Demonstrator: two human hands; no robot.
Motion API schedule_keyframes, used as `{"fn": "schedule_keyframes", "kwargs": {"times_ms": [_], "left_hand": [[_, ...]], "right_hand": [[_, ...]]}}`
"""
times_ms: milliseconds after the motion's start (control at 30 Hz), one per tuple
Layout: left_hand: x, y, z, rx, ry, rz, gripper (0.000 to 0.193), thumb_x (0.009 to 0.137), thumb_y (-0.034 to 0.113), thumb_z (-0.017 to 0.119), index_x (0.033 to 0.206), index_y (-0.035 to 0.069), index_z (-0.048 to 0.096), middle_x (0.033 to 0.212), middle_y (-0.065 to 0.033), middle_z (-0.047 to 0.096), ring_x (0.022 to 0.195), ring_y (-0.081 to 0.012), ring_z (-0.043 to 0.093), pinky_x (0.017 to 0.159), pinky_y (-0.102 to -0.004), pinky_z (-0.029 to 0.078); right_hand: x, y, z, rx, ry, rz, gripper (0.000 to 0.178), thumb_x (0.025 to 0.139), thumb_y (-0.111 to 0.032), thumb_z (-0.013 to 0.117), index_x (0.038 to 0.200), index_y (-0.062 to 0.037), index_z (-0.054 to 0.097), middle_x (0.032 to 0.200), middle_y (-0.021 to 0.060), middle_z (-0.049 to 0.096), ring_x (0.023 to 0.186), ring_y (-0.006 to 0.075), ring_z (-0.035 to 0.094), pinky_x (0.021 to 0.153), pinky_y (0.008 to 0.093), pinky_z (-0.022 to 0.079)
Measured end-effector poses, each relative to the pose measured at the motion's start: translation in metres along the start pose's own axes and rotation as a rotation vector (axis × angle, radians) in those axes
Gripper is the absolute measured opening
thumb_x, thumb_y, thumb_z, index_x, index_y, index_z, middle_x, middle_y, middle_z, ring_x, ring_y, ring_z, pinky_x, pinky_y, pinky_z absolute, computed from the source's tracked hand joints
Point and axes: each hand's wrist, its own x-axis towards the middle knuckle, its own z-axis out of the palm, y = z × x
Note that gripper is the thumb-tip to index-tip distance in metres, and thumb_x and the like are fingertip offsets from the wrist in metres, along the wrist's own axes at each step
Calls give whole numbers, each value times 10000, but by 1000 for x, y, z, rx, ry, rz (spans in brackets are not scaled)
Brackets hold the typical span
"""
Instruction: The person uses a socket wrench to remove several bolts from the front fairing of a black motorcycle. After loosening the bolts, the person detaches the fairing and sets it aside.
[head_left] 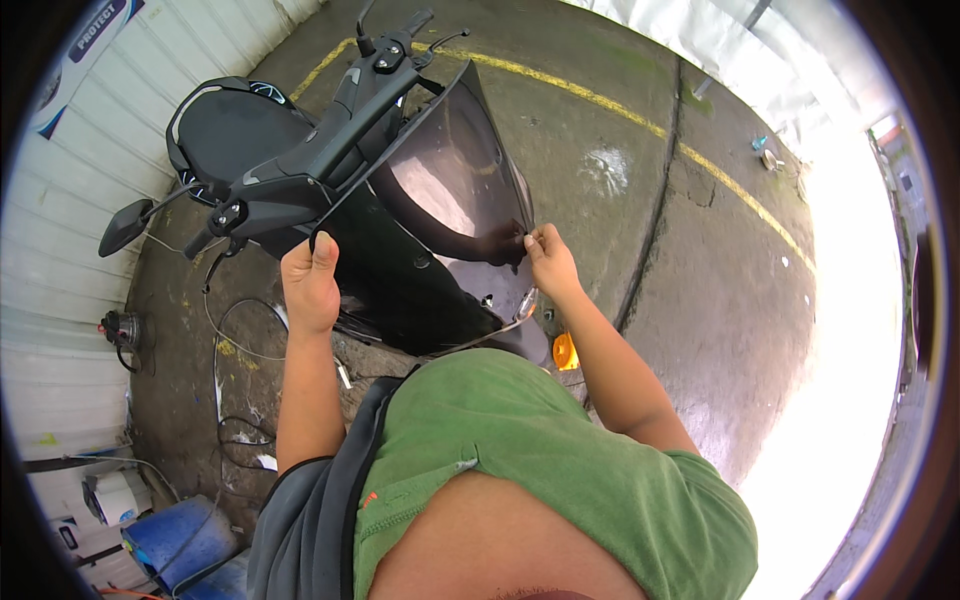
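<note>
A black scooter (290,170) stands before me with its glossy dark front panel (445,160) facing me. My left hand (312,285) is closed at the panel's left edge, thumb uppermost. On the opposite edge, my right hand (550,262) pinches the rim between thumb and fingers. The shiny surface mirrors my right arm and hand. A small round fastener (420,262) sits on the darker left part. I cannot tell whether the panel is loose or fixed to the scooter.
Handlebars (385,60) and a mirror (126,228) stick out from the scooter. Cables (240,440) loop over the floor at left, near a blue drum (180,540). An orange-yellow object (565,352) lies below the panel. A white corrugated wall (90,170) rises at left.
</note>
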Motion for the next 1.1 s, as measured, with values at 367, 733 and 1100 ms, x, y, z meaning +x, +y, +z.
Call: {"fn": "schedule_keyframes", "kwargs": {"times_ms": [367, 733, 1100], "left_hand": [[-3, 12, 5, -59, -54, -21, 367, 1004, 302, 596, 721, 74, 537, 728, 113, 436, 697, -18, 346, 615, -214, 283], [-1, 13, 4, -108, -107, 9, 406, 1003, 300, 597, 686, 78, 472, 698, 95, 372, 677, -44, 293, 612, -239, 245], [-1, 12, 4, -127, -99, 10, 398, 996, 300, 607, 695, 74, 478, 713, 94, 393, 689, -44, 302, 624, -233, 255]], "right_hand": [[-9, -13, 8, -179, 101, -2, 345, 1000, -388, 448, 1036, -65, 567, 922, 262, 669, 915, 465, 636, 784, 536, 475], [0, -8, 9, -218, 112, 9, 403, 1009, -409, 458, 985, -30, 594, 882, 251, 668, 890, 450, 637, 791, 495, 486], [10, 1, 8, -20, 42, 42, 347, 990, -329, 514, 964, -4, 630, 795, 196, 672, 783, 352, 663, 749, 443, 499]]}}
